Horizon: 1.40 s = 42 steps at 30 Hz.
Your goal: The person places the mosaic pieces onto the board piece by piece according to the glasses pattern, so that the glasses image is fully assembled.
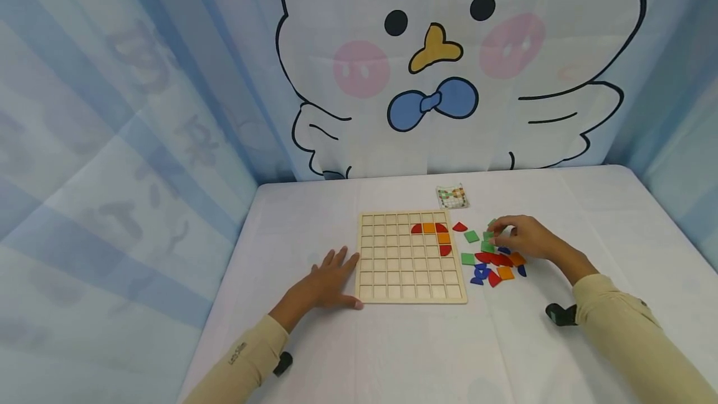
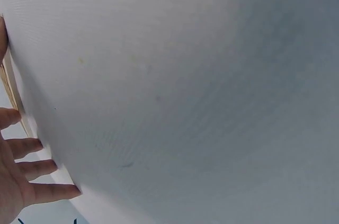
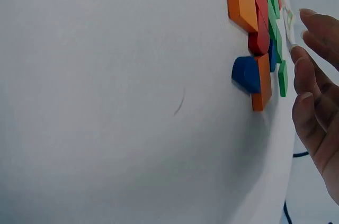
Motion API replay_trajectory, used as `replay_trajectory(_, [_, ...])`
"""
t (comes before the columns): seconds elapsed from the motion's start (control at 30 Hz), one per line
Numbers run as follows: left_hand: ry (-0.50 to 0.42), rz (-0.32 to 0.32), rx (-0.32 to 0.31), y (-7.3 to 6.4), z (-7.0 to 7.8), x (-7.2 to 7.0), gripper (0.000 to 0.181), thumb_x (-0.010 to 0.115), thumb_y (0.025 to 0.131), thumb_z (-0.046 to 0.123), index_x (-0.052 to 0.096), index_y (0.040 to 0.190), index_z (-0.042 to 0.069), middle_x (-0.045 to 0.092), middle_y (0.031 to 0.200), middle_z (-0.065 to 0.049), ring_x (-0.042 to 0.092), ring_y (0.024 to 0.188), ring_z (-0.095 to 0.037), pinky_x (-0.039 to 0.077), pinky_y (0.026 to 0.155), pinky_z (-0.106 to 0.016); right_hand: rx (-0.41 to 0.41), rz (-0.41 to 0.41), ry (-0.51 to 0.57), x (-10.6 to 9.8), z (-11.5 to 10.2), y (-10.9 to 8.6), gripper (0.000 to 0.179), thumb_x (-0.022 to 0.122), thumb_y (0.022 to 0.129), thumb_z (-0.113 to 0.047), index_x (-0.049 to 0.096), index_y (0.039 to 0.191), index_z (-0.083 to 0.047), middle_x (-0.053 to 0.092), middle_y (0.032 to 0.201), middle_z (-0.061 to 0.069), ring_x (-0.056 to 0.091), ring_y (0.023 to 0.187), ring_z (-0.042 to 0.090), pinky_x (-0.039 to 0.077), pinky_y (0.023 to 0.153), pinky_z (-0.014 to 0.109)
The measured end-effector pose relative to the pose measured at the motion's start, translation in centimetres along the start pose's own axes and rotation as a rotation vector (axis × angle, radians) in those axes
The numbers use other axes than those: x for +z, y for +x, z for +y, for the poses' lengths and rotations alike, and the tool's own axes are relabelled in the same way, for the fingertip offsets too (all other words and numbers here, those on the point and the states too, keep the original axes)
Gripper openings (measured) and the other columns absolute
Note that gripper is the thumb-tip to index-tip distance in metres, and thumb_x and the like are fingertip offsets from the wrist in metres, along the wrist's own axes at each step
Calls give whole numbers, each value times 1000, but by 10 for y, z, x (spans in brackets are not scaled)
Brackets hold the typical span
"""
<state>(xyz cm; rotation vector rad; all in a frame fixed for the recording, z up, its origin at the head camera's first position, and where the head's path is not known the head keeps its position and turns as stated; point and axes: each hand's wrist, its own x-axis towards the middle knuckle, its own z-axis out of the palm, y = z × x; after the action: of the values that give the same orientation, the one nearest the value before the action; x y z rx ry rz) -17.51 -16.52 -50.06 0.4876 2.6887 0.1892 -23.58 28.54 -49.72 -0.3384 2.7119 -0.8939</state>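
A wooden grid board (image 1: 387,276) lies on the table. Red rounded pieces and orange squares (image 1: 429,228) form a hooked row in its upper right cells. My left hand (image 1: 330,279) rests beside the board's left edge with fingers spread; its thumb reaches the lower left corner. Over a loose group of pieces right of the board hovers my right hand (image 1: 524,235), its fingers loosely bent near green squares (image 1: 487,247). No piece shows between its fingers in the right wrist view, where the pieces lie beside the hand (image 3: 323,97).
Red pieces (image 1: 495,278), blue pieces (image 1: 477,280) and orange squares (image 1: 505,273) lie scattered right of the board, some overlapping. A small patterned card or packet (image 1: 452,196) sits behind the board. A curtain with a cartoon figure (image 1: 432,142) hangs behind the table.
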Motion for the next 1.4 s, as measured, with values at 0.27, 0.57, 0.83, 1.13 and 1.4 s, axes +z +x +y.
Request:
replay_trajectory(0.27, [6,1,1,0,-2,0,110,74,76,68,23,161,21,15,168,-14,15,153,-44,30,111,-71,-19,-7,-5,-3,14,-24,42,76,89,-30,67,121,-6,66,107,10,53,85,19,49,65,25])
replay_trajectory(0.57, [6,-3,4,-2,0,0,110,74,76,68,23,161,19,15,168,-16,16,153,-45,30,111,-71,-32,46,-68,3,31,-45,38,80,86,-28,69,114,-4,67,102,6,56,91,20,49,72,23])
replay_trajectory(0.83, [15,4,-5,-2,1,0,111,74,76,68,23,161,20,16,168,-15,17,153,-45,30,111,-70,-3,92,-62,9,37,-50,40,80,86,-30,70,115,-4,66,102,8,55,89,19,49,68,19])
replay_trajectory(1.13, [1,4,3,-2,0,0,111,75,75,68,24,161,20,16,168,-16,16,153,-45,30,110,-71,5,87,-26,13,32,-51,37,78,88,-26,67,115,-3,66,101,7,53,85,17,49,65,19])
replay_trajectory(1.4, [-9,8,11,-2,-1,0,111,75,75,68,24,161,20,16,168,-15,16,153,-45,30,110,-72,1,61,-20,12,27,-49,32,74,91,-16,60,119,-8,64,97,6,52,79,16,50,64,19])
